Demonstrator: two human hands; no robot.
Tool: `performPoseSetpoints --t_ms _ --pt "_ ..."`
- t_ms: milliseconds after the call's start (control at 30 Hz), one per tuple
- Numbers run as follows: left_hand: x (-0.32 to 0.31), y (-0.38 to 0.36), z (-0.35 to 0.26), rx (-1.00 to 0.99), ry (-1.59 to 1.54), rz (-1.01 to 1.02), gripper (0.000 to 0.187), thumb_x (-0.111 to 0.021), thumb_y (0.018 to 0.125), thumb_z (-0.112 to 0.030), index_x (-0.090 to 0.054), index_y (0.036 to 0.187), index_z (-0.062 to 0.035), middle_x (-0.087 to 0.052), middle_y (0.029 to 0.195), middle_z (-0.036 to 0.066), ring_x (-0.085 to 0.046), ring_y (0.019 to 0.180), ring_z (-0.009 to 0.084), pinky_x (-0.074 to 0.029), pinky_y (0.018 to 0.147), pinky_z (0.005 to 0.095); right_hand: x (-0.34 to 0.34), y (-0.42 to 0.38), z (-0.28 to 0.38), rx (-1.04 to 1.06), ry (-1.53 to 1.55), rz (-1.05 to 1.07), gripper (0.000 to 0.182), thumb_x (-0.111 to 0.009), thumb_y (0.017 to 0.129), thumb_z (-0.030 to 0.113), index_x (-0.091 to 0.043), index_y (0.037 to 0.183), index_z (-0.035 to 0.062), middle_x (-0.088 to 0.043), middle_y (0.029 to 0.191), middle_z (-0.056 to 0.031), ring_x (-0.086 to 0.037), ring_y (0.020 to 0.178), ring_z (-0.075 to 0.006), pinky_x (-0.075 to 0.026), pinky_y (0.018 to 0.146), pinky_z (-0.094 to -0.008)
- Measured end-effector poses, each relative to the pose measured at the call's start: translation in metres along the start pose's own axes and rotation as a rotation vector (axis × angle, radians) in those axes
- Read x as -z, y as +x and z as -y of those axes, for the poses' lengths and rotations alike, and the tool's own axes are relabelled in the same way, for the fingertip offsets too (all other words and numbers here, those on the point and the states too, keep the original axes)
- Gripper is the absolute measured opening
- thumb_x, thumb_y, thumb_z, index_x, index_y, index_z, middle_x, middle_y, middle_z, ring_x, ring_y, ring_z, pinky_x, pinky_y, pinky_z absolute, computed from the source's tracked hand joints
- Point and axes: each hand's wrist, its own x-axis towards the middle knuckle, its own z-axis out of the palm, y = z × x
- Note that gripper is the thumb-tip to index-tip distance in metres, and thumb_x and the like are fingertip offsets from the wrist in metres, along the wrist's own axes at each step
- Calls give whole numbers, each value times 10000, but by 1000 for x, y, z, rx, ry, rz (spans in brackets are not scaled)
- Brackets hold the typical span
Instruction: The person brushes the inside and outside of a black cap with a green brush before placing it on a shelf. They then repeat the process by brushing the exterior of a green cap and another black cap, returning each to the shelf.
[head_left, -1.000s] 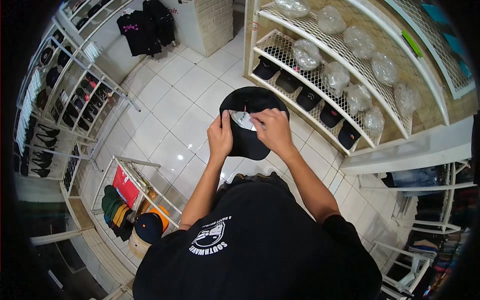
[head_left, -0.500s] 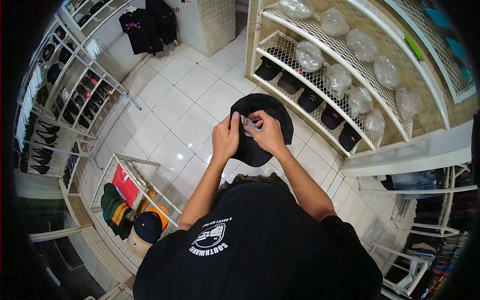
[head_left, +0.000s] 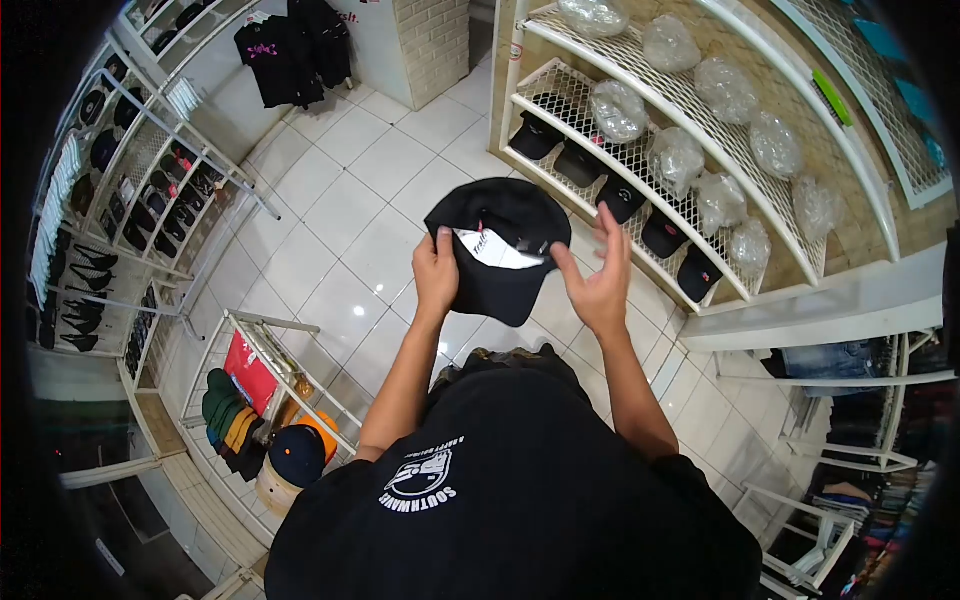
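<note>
1. A black fabric baseball cap [head_left: 497,250] is held in mid-air in front of the person's chest, above the white tiled floor [head_left: 350,215], with its inside turned toward the camera.
2. A white paper tag [head_left: 497,248] is seen lying against the inside of the cap, just beside the left thumb.
3. The left hand [head_left: 437,272] is closed on the cap's left edge, the fabric being pinched between thumb and fingers.
4. The right hand [head_left: 598,275] is held spread, fingers extended, just beside the cap's right edge; whether the thumb touches the fabric cannot be told.
5. A white wire-mesh shelf rack [head_left: 640,160] stands just behind the cap, carrying dark caps [head_left: 622,195] below and clear plastic-wrapped bundles [head_left: 672,155] above.
6. A low white rack [head_left: 265,345] holding folded coloured garments [head_left: 232,420] is noted at lower left, well apart from both hands.
</note>
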Motion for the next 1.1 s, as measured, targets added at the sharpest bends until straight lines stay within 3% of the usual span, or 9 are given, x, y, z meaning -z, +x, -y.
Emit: performPoseSetpoints --t_ms 67,200,333,400,467,500,633,867,1100 --pt "-8 3 -2 15 -73 1 412 -513 1083 -280 -649 942 83 -652 755 107 -543 723 144 -466 686 357 -6 -21 -39 -178 231 206 1016 -895 807 347 -318 1581 30 -507 1460 -247 -587 1240 -316 -528 958 -496" --pt "-29 11 2 151 -386 42 420 -487 1110 -310 -664 1025 61 -695 932 75 -589 822 147 -485 772 325 -32 -66 -59 -320 310 476 707 -816 891 218 -490 1455 -58 -650 1327 -220 -675 1165 -264 -592 876 -399" --pt "-60 15 15 554 -626 413 481 -525 1093 -336 -551 1351 68 -673 1236 146 -669 1059 228 -522 944 361 -45 -70 -68 -470 222 245 502 -750 904 95 -605 1368 -32 -728 1159 -180 -737 999 -272 -601 820 -357" --pt "-78 5 26 752 -480 467 670 -545 1065 -409 -385 1550 24 -529 1475 171 -573 1256 247 -460 1046 420 -42 -61 -78 -106 -102 12 487 -704 860 6 -653 1344 22 -732 1051 -161 -732 889 -335 -597 796 -360" --pt "-89 -9 43 618 -468 467 784 -540 1046 -474 -266 1624 -22 -409 1586 142 -471 1383 262 -367 1140 470 -38 -51 -94 -58 -242 18 561 -690 800 -37 -674 1349 76 -714 1079 -166 -714 957 -326 -583 825 -369" --pt "-96 -13 44 598 -592 586 787 -485 1051 -550 -329 1591 1 -459 1545 126 -436 1406 254 -305 1183 453 -38 -48 -106 31 -368 35 597 -688 767 -48 -678 1349 85 -713 1084 -152 -707 965 -326 -583 835 -379" --pt "-133 -24 54 601 -668 530 408 -674 1026 -226 -572 1335 20 -677 1233 63 -649 1047 145 -504 916 264 -46 -48 -145 125 -573 118 670 -664 724 -86 -682 1362 119 -704 1112 -104 -691 949 -287 -585 828 -386" --pt "-188 16 118 952 -752 541 469 -651 1034 -208 -478 1386 48 -665 1243 147 -678 1104 197 -581 914 332 -66 -61 -248 72 -589 32 717 -646 702 -126 -692 1361 154 -671 1207 -99 -671 1003 -288 -587 806 -375" --pt "-297 49 172 926 -746 799 497 -625 1047 -314 -503 1381 33 -657 1272 135 -678 1092 190 -568 922 336 -58 -25 -342 137 -757 -90 472 -746 832 -53 -735 1269 124 -724 1134 -73 -718 918 -235 -608 778 -324"
